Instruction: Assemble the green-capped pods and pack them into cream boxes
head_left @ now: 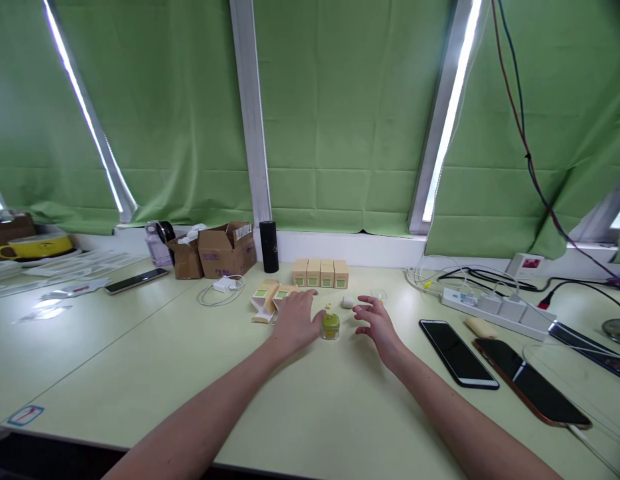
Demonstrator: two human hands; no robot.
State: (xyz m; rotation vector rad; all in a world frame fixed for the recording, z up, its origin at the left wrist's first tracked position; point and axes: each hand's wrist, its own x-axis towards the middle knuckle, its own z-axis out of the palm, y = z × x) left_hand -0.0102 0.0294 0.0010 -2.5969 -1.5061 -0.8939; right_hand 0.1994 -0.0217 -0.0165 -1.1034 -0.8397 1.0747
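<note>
A small clear jar with a green lid [331, 325] stands upright on the table, with a tiny yellow piece just behind it. My left hand [296, 323] is beside the jar on its left, fingers stretched out and thumb close to the lid; I cannot tell whether it touches. To the right of the jar, my right hand [375, 328] hovers open, fingers apart and holding nothing. Near its fingertips lies a small white roll [348, 302]. Behind my left hand are opened small cardboard boxes [265, 300], one partly hidden by the hand. Several closed small boxes [321, 273] form a row further back.
At the back stand a black cylinder [269, 247] and a brown carton [227, 250]. A white cable with charger [224, 285] lies on the left. On the right are phones [459, 353], [530, 381] and a white power strip [500, 313] with cables.
</note>
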